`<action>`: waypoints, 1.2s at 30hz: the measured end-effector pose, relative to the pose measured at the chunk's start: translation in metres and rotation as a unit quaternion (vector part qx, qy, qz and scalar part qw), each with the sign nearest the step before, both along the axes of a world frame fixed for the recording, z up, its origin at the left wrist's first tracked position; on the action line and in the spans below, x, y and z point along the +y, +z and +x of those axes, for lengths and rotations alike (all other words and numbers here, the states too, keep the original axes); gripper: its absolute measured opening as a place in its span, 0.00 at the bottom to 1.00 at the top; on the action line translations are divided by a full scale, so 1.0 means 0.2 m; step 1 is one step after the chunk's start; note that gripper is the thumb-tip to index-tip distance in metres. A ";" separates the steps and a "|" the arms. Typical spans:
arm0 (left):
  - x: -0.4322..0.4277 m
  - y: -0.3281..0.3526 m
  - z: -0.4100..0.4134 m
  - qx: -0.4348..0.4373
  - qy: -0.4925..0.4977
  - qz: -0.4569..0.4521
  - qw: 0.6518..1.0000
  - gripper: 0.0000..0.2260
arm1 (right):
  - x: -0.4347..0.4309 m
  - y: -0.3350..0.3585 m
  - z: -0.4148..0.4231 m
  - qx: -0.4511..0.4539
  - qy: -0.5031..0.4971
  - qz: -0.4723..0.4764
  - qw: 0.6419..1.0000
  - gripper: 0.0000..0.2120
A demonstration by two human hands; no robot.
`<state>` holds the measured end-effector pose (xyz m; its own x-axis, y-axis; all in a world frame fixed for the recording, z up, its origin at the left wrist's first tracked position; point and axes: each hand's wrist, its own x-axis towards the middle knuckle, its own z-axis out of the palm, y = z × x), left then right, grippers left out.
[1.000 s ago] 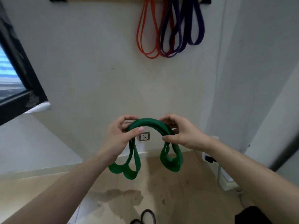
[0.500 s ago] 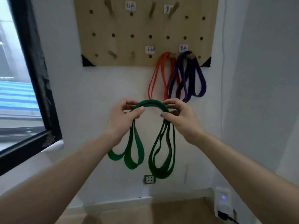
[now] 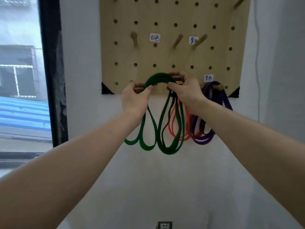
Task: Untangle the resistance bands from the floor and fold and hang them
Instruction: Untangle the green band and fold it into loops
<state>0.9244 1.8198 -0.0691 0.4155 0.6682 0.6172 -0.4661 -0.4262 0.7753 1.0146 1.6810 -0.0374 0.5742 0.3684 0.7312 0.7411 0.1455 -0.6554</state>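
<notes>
Pinching the folded green band at the top of its arch, the left hand and the right hand each curl thumb and fingers round the bundled strands, close together. The band's loops hang below the hands, in front of the lower edge of the wooden pegboard. Behind the right wrist hang an orange band and a purple band. The purple one sits on a peg; the orange one's peg is hidden by the right hand. The board's paper labels are too blurred to read. A wall socket is cut off at the bottom.
</notes>
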 end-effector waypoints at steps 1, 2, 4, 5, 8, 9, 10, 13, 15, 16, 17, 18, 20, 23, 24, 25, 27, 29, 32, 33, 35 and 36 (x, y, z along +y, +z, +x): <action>0.01 0.02 0.04 -0.006 0.010 0.001 1.000 0.08 | 0.03 0.02 0.03 -0.010 -0.007 -0.002 1.000 0.15; 0.03 0.03 0.07 -0.010 0.018 0.000 1.000 0.08 | 0.06 0.04 0.06 -0.028 -0.015 -0.004 0.999 0.15; 0.06 0.06 0.13 -0.011 0.041 0.004 0.999 0.10 | 0.11 0.08 0.13 -0.064 -0.036 -0.003 0.997 0.15; 0.07 0.08 0.15 -0.009 0.057 0.013 0.998 0.12 | 0.14 0.09 0.16 -0.075 -0.045 0.001 0.996 0.16; 0.07 0.05 0.21 -0.003 0.106 0.058 0.993 0.13 | 0.20 0.08 0.23 -0.110 -0.059 0.003 0.992 0.17; 0.06 0.02 0.23 -0.001 0.113 0.064 0.992 0.13 | 0.21 0.06 0.25 -0.120 -0.056 0.001 0.991 0.16; 0.06 -0.01 0.26 0.000 0.115 0.059 0.992 0.12 | 0.23 0.04 0.26 -0.124 -0.050 -0.002 0.991 0.15; 0.09 -0.08 0.33 -0.014 0.110 0.050 0.993 0.11 | 0.27 -0.04 0.29 -0.157 -0.045 -0.004 0.987 0.15; 0.12 -0.10 0.36 -0.028 0.115 0.061 0.991 0.11 | 0.29 -0.05 0.32 -0.180 -0.050 0.003 0.982 0.16; 0.13 -0.10 0.37 -0.036 0.117 0.060 0.991 0.11 | 0.30 -0.06 0.34 -0.179 -0.048 0.003 0.983 0.17; 0.13 -0.09 0.39 -0.044 0.117 0.058 0.990 0.10 | 0.31 -0.05 0.35 -0.177 -0.045 0.001 0.983 0.17; 0.14 -0.09 0.40 -0.051 0.117 0.055 0.990 0.10 | 0.32 -0.05 0.36 -0.175 -0.047 -0.001 0.983 0.18; 0.16 -0.07 0.43 -0.050 0.125 0.051 0.989 0.10 | 0.34 -0.05 0.39 -0.179 -0.058 -0.005 0.982 0.19; 0.18 -0.05 0.46 -0.019 0.146 0.056 0.988 0.08 | 0.37 -0.05 0.43 -0.178 -0.063 -0.011 0.982 0.21; 0.18 -0.05 0.47 -0.007 0.151 0.058 0.987 0.08 | 0.38 -0.04 0.44 -0.176 -0.063 -0.015 0.982 0.22; 0.19 -0.05 0.47 0.002 0.155 0.062 0.986 0.09 | 0.38 -0.04 0.45 -0.175 -0.061 -0.019 0.983 0.22; 0.21 -0.06 0.47 0.019 0.152 0.073 0.985 0.10 | 0.39 -0.05 0.46 -0.168 -0.059 -0.033 0.984 0.23; 0.23 -0.09 0.46 0.037 0.141 0.096 0.985 0.12 | 0.37 -0.06 0.47 -0.160 -0.054 -0.041 0.985 0.25; 0.24 -0.12 0.40 0.067 0.119 0.148 0.980 0.18 | 0.31 -0.11 0.46 -0.161 -0.056 -0.046 0.984 0.27; 0.24 -0.13 0.37 0.076 0.112 0.160 0.978 0.19 | 0.28 -0.12 0.44 -0.163 -0.066 -0.046 0.983 0.27; 0.23 -0.15 0.30 0.096 0.110 0.169 0.975 0.22 | 0.22 -0.15 0.39 -0.171 -0.091 -0.048 0.980 0.27; 0.22 -0.17 0.25 0.103 0.112 0.173 0.973 0.22 | 0.19 -0.17 0.35 -0.175 -0.100 -0.056 0.978 0.26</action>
